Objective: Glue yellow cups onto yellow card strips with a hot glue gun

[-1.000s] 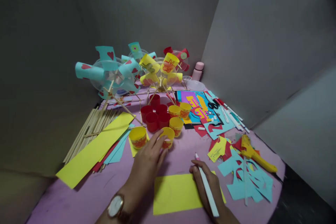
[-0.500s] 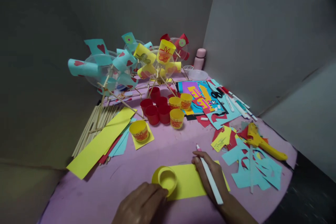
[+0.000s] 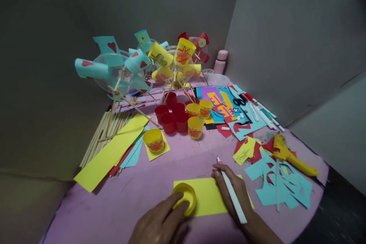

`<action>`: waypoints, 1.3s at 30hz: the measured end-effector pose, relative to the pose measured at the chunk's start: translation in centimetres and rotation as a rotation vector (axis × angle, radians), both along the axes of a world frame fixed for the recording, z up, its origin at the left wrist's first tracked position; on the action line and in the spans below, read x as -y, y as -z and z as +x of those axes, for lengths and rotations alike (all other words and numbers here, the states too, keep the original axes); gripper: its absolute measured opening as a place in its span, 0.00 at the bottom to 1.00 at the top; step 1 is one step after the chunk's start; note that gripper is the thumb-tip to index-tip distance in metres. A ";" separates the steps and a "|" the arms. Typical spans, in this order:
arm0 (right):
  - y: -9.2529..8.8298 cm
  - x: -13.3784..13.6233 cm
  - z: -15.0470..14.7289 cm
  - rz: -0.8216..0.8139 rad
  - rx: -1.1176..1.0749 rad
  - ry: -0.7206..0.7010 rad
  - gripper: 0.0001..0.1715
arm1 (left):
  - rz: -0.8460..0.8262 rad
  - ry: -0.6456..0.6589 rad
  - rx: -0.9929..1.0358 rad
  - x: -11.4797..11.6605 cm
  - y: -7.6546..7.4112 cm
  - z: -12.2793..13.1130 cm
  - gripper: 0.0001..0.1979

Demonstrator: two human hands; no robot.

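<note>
A yellow strip of paper [image 3: 210,197] lies on the pink tabletop in front of me. Near its left end rests a short yellow ring or cup [image 3: 192,195], its round opening facing up. My left hand [image 3: 163,219] grips the near-left side of this ring, the fingertips reaching over its rim. Across the right part of the strip lies my right hand [image 3: 233,190], its fingers wrapped round a white marker [image 3: 234,197] with a pink tip pointing away from me. Just beyond stands a yellow paper cup [image 3: 153,140] with a red drawing, on a small yellow square.
Several red paper cups [image 3: 168,123] and yellow cups [image 3: 195,127] stand mid-table. Behind are paper wheels on stick stands [image 3: 116,87]. Wooden sticks [image 3: 95,141] and paper strips [image 3: 111,152] lie left. Right are blue scraps [image 3: 281,187], a yellow glue gun [image 3: 297,162] and black scissors [image 3: 239,101].
The strip's left end, curled up round the ring before, now lies flat beneath it. My left fingers have moved from the ring's near side onto its rim. My right hand still holds the marker.
</note>
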State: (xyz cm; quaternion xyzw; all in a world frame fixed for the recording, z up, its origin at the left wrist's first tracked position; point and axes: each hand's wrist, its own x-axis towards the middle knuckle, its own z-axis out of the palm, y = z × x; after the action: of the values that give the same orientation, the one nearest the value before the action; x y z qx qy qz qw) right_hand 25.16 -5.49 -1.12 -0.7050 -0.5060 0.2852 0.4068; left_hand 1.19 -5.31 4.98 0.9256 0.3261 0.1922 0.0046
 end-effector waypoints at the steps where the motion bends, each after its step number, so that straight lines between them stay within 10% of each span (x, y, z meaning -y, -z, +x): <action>1: 0.0 0.0 0.0 -0.001 0.000 -0.001 0.22 | -0.035 -0.017 0.003 0.1 0.0 -0.2 0.15; 14: 0.3 0.0 0.1 -0.023 -0.005 -0.008 0.20 | -0.405 -0.270 0.020 0.4 2.7 -1.9 0.31; 39: 0.1 -0.6 0.0 0.031 -0.006 -0.022 0.19 | -0.410 -0.235 0.050 -0.6 4.2 -1.1 0.29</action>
State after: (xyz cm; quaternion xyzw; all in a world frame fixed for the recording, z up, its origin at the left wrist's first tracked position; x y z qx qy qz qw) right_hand 25.14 -4.90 -1.22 -0.6923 -0.5168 0.2839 0.4159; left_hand 0.07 -4.70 0.80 0.8559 0.4635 0.1441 0.1783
